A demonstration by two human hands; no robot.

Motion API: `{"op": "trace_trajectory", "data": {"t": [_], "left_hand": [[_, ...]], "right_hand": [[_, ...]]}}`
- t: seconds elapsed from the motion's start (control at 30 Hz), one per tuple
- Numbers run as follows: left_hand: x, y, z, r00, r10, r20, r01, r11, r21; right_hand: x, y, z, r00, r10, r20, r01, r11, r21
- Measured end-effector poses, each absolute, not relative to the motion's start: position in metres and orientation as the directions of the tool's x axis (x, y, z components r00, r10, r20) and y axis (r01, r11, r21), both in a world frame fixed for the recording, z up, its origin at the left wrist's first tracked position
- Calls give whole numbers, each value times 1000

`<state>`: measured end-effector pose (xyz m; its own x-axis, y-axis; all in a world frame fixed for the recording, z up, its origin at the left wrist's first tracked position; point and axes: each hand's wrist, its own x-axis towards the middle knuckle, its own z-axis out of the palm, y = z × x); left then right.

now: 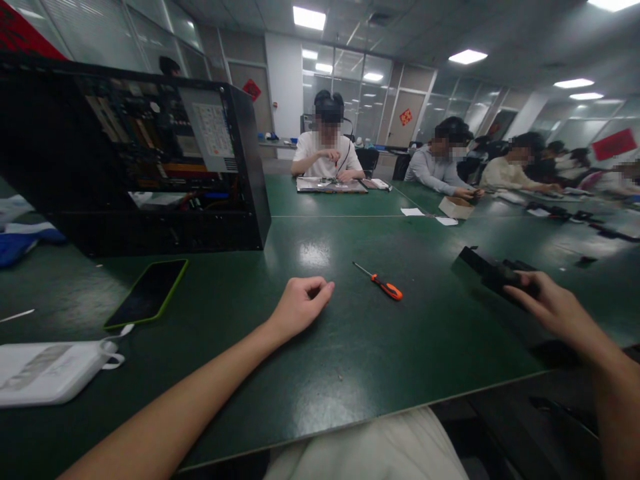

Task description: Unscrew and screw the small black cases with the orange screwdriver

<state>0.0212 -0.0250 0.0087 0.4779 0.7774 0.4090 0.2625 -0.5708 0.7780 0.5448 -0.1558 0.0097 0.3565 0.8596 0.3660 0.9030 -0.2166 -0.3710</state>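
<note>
My left hand (303,305) rests on the green table, its fingers loosely curled in with the thumb against them and nothing seen inside. Just right of it lies a screwdriver (387,288) with an orange and black handle, its metal shaft pointing away to the left. Over at the right, my right hand (555,303) grips a black angular part (493,272) between thumb and fingers. Motion blur hides its exact kind; a flat end juts out to the left, and its underside is dark above the tabletop.
An opened black computer case (180,230) stands at the left, its inner boards showing. Before it lie a green-edged phone (147,293) and a white power bank (47,373) with a cable. A small cardboard box (456,207) sits farther back. Several people work across the green table (320,367).
</note>
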Motion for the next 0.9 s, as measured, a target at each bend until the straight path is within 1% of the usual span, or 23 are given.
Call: {"op": "trace_trajectory", "data": {"t": [0.1,0.2,0.27,0.33,0.37,0.43,0.5,0.6,0.8,0.9], "left_hand": [[22,-25,9,452,784,426,247,-569,785],[22,-23,6,422,776,469,230,-592,772],[22,-22,4,449,750,486,226,-622,750],[22,-21,3,494,725,480,240,-645,726],[22,-21,3,513,718,471,256,-652,714],[23,-22,4,534,715,451,300,-659,690],[24,-22,5,546,718,432,349,-664,661],[25,-21,4,561,724,402,403,-663,632],[26,-21,-2,566,725,393,362,-647,671],[27,-20,-3,568,736,369,343,-620,706]], "right_hand": [[474,-137,31,119,906,406,925,48,-378],[389,-116,42,-164,918,362,864,311,-396],[337,-103,39,-380,872,307,785,480,-391],[296,-89,31,-525,801,287,711,599,-368],[280,-82,25,-569,774,278,690,633,-350],[259,-70,11,-583,761,284,691,649,-320],[249,-62,0,-552,778,300,723,626,-291],[246,-58,-9,-534,784,316,738,615,-280],[246,-67,-7,-514,786,343,735,610,-296],[249,-69,-5,-526,777,347,697,627,-348]]}}
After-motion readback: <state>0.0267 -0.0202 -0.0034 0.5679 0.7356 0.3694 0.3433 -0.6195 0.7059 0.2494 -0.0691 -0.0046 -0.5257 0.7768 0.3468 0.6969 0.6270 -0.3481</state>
